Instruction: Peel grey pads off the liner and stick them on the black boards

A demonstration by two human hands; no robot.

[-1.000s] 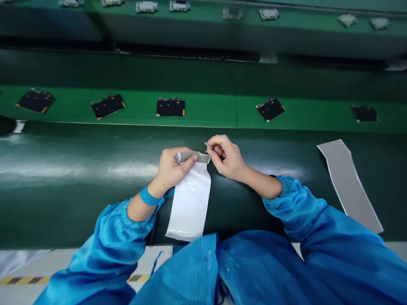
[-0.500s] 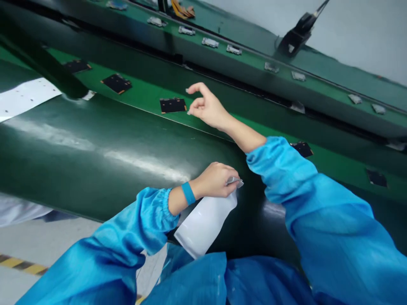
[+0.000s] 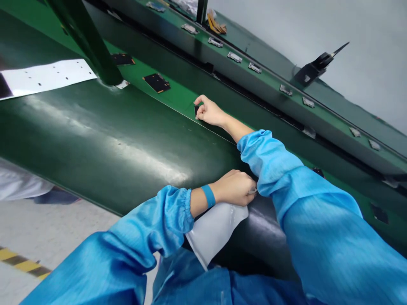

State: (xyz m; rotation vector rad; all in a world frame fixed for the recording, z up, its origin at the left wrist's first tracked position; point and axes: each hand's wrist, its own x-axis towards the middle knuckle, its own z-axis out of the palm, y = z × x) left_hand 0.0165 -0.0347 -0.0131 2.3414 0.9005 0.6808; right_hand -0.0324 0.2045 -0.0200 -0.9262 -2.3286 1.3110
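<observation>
My left hand, with a blue band at its wrist, is closed on the top of a white plastic bag. The bag hangs slanting down toward my lap. Farther out, my right hand reaches over the bright green belt. Its thumb and index finger are closed on opposite edges of a small black circuit board; the hand hides most of the board. To the left of it on the belt lie another black circuit board and one more partly behind a green post.
A slanted green post rises beside a white perforated strip at left. Small silver parts line a raised ledge behind the belt. A black device stands at the back. A dark green surface fills the foreground.
My right hand has come to the black board and its fingers have closed around it. My left hand still grips the white bag. The view has shifted, so the surroundings appear farther right.
</observation>
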